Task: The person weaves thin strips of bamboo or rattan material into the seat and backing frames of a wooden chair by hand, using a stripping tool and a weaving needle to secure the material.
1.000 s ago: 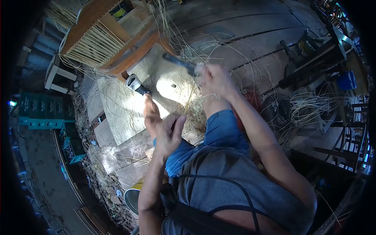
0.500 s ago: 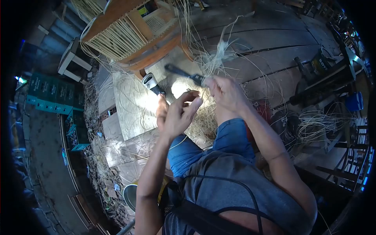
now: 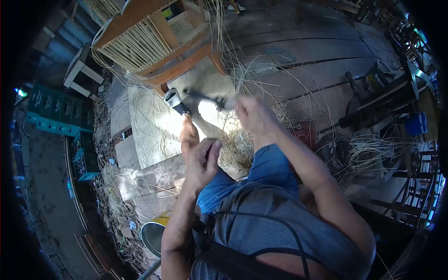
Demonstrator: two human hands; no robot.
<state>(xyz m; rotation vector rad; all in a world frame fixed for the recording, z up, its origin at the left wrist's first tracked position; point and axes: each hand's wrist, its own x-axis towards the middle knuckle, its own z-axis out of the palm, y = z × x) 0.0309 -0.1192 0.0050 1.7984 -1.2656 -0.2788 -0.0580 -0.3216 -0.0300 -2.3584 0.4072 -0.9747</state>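
Observation:
My right hand (image 3: 254, 114) is closed round one end of a long dark tool (image 3: 204, 97), blurred by motion, which points left toward the sandalled foot (image 3: 176, 101). Lower and to the left, my left hand (image 3: 204, 161) is held over my thigh with its fingers curled in against the thumb. What it pinches, if anything, I cannot tell. A heap of pale cane strands and shavings (image 3: 240, 147) lies on the floor between my legs, just right of my left hand and below my right.
Ahead stands a wooden chair (image 3: 179, 60) with a partly woven cane back. Green crates (image 3: 56, 109) are stacked at left. A bucket (image 3: 151, 238) is beside my left arm. Coiled cane (image 3: 380, 149) and a blue container (image 3: 415, 123) are at right, and loose strands cross the floorboards.
My left hand has drawn down toward my thigh, away from the right, and its fingers have curled in more. My right hand has shifted slightly left and down with the tool.

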